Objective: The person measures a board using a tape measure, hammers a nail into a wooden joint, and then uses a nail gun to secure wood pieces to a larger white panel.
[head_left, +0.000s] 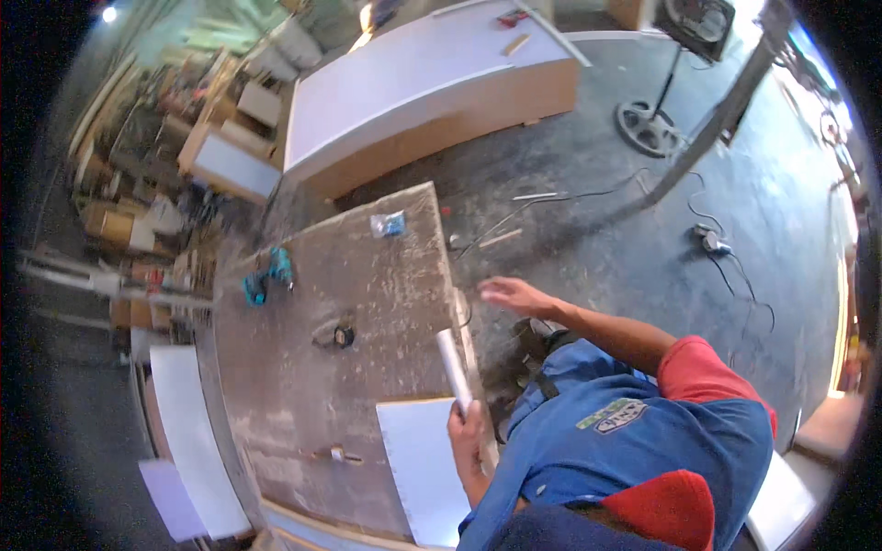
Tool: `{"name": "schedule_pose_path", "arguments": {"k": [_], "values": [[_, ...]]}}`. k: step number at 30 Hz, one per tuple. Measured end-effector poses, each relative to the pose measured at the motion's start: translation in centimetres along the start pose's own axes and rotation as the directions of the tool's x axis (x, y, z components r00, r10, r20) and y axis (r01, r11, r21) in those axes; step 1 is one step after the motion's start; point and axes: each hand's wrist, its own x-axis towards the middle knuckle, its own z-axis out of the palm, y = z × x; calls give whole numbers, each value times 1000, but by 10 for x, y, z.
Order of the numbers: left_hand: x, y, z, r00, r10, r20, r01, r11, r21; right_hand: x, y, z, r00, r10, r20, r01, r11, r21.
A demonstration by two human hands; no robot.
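Note:
My left hand (467, 435) is closed around one end of a slim white strip (453, 365), rolled or flat I cannot tell, that points away over the edge of a worn brown worktable (367, 386). Beneath and beside that hand lies a white panel (418, 473) on the table. My right hand (516, 297) reaches out past the table's right edge, over the floor. Its fingers are stretched out, slightly blurred, and nothing shows in them.
On the table lie a teal cordless drill (279, 266), a small dark round item (344, 336), a clear packet with blue contents (389, 224) and a small tool (337, 455). Beyond stands a large white-topped cabinet (413, 69). A corded power tool (712, 241) and a fan stand (649, 129) occupy the floor.

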Motion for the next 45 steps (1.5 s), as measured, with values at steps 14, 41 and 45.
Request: {"name": "schedule_pose_path", "arguments": {"k": [14,41,45], "values": [[166,113,180,790,-37,612,-273,873,405,-37,-37,-199,882,23,-470,267,798,540],[614,395,571,968,62,244,24,943,-333,219,-97,-642,441,341,-830,185,870,456],[675,455,624,958,95,270,2,942,-336,266,-141,-677,313,-394,-864,-483,718,-502]]}}
